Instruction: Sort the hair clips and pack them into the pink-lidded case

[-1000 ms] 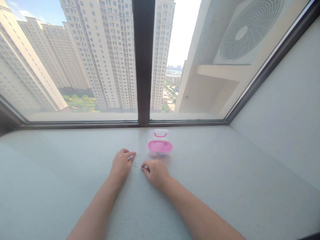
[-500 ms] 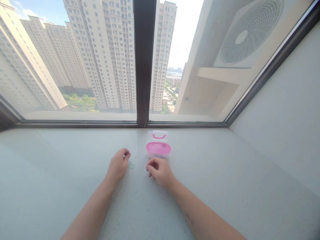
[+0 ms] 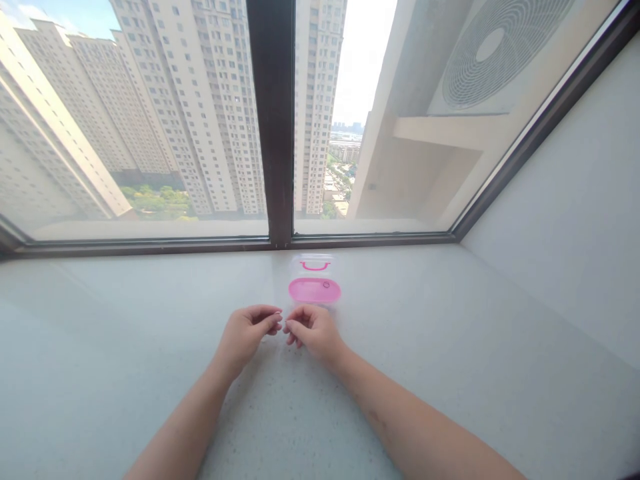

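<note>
My left hand (image 3: 250,331) is closed in a pinch, thumb against forefinger. My right hand (image 3: 315,328) pinches as well, and the fingertips of the two hands nearly meet above the sill. Anything between either pair of fingertips is too small to make out. Just beyond my right hand stands a small box with a pink oval inside (image 3: 305,291), its clear lid (image 3: 314,258) tipped back and bearing a pink handle. One dark ring (image 3: 326,285) lies on the pink part. The small pale rings on the sill are mostly hidden by my left hand.
The pale speckled sill (image 3: 300,413) runs up to a dark window frame (image 3: 280,133). A white wall (image 3: 560,220) bounds it at the right. Outside the glass are tall buildings and an air-conditioner unit (image 3: 490,47).
My left hand has moved right, over the small rings, to meet my right hand, its fingertips now pinched. My right hand stays nearly in place. The view has shifted slightly.
</note>
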Demonstrator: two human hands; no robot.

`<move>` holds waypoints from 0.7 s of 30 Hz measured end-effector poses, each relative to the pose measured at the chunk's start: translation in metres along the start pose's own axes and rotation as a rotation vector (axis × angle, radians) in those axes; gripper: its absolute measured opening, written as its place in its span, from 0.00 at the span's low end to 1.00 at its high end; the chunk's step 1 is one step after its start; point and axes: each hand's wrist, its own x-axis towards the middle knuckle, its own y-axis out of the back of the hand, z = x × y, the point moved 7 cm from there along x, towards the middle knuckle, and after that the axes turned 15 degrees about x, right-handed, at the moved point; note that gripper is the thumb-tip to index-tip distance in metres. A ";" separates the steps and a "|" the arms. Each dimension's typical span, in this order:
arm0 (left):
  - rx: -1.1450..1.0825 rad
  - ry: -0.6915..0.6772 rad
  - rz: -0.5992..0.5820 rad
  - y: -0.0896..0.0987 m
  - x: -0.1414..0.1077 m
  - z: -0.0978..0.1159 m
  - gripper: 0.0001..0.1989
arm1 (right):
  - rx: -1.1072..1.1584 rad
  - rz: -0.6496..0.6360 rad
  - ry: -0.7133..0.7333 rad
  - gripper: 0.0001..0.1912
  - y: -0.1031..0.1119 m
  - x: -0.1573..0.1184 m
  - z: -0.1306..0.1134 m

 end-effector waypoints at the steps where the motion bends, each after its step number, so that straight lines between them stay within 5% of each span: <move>1: -0.018 0.013 -0.016 -0.001 0.000 -0.001 0.13 | -0.004 0.006 0.009 0.07 0.000 0.000 -0.001; 13: -0.046 0.093 -0.051 -0.001 0.001 -0.008 0.13 | -0.001 0.086 0.063 0.07 0.003 0.001 0.002; 21: 0.069 -0.046 -0.097 -0.003 -0.001 0.001 0.13 | -0.042 0.059 0.063 0.07 -0.004 0.000 0.001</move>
